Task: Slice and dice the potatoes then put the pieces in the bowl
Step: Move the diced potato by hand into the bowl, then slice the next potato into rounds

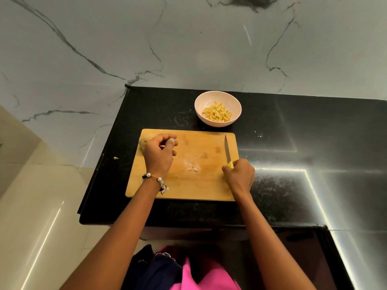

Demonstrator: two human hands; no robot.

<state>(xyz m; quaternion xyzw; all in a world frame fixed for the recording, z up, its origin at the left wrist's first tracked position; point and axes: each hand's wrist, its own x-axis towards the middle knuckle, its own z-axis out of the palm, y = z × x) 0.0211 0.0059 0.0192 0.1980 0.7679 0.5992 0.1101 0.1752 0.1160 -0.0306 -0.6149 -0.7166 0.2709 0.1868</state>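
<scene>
nearest the camera, pink and dark cloth point(201, 275) shows at the bottom of the view, and two bare forearms reach out from it over the front edge of the black worktop point(293, 195). a wooden cutting board point(188, 185) lies on the worktop near its left end, its long side running along the front edge. the right hand point(238, 176) sits at the board's right edge, fingers wrapped tight around the yellow handle of a knife point(227, 152), whose blade points away from the person and lies along the right side of the board. a few small potato scraps point(193, 168) lie near the middle of the board, between the two hands. the left hand point(159, 153), with a beaded bracelet point(156, 180) at the wrist, hangs over the left part of the board, its fingers loosely curled and holding nothing. a whole potato point(144, 141) lies at the board's far left corner, just beyond and to the left of that hand, partly hidden by the knuckles; whether the hand touches it cannot be told. one small yellow piece point(115, 158) lies on the worktop off the board's left edge. farther back, near the worktop's rear edge, stands a pale pink bowl point(217, 99) with diced potato point(216, 111) heaped in it, apart from the board.
</scene>
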